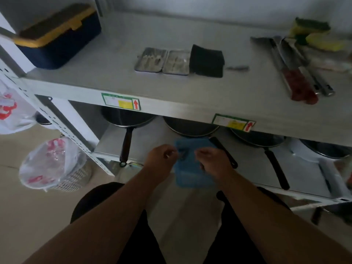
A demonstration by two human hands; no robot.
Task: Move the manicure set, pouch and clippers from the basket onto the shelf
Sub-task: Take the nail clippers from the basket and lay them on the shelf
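Manicure set (162,62), pouch (206,61) and clippers (238,68) lie on the shelf (118,77); both hands, left (161,159) and right (213,161), grip the basket (190,168) below; seemingly done.

Dim light, picture soft. Pale wall (228,8) behind grey metal shelving unit (171,103); perforated white upright (62,128) at left. 2 green-bordered stickers with red arrows on front edge (121,103). Lower tier (152,138) holds several dark pans, handles pointing outward. Beige tiled floor (38,212). Woven bin lined with clear plastic bag (55,166) beside upright. White plastic bag with red print (11,113) hangs at far left.
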